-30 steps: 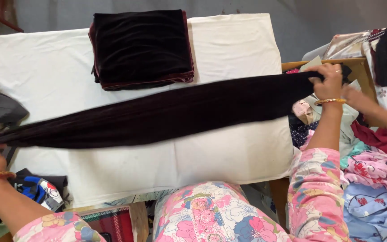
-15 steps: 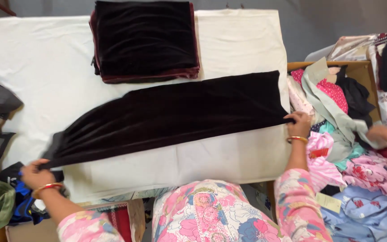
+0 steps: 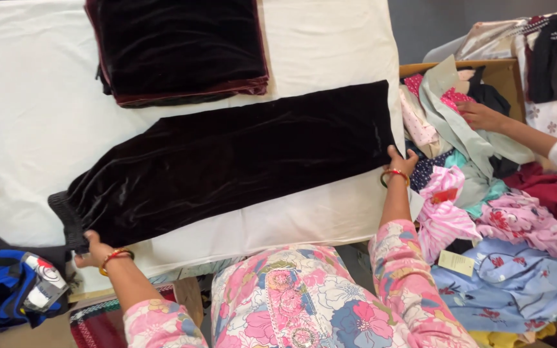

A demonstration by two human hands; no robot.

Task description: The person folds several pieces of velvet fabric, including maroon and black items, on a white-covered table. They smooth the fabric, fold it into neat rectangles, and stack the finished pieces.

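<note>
cloth: dark velvet cloth [image 3: 227, 171], long folded strip, lies flat and slanted across the white table [image 3: 27, 96], from lower left to right edge
left hand: left hand [image 3: 91, 250] at the cloth's lower-left corner, fingers pinching the gathered end; bangle on wrist
right hand: right hand [image 3: 400, 161] at the cloth's right end, by the table edge, fingers curled onto the hem; exact pinch hard to tell
handling: looks soft, limp, fairly light; pile probably grips the table cover a bit, sags if lifted mid-span
hold: best taken at the two short ends or corners, as both hands are now
stack: folded stack [image 3: 178, 48] of the same dark velvet with maroon edges, above the cloth, apart from it
pile: mixed clothes pile [image 3: 485, 212] right of table, pinks, blues, greens
tag: small pale rectangular tag [image 3: 456, 262] on the blue garment, print too small
pack: blue pack with a white-red label [image 3: 37, 287], lower left
other person: another hand [image 3: 481, 116] reaches into the pile, white sleeve
</note>
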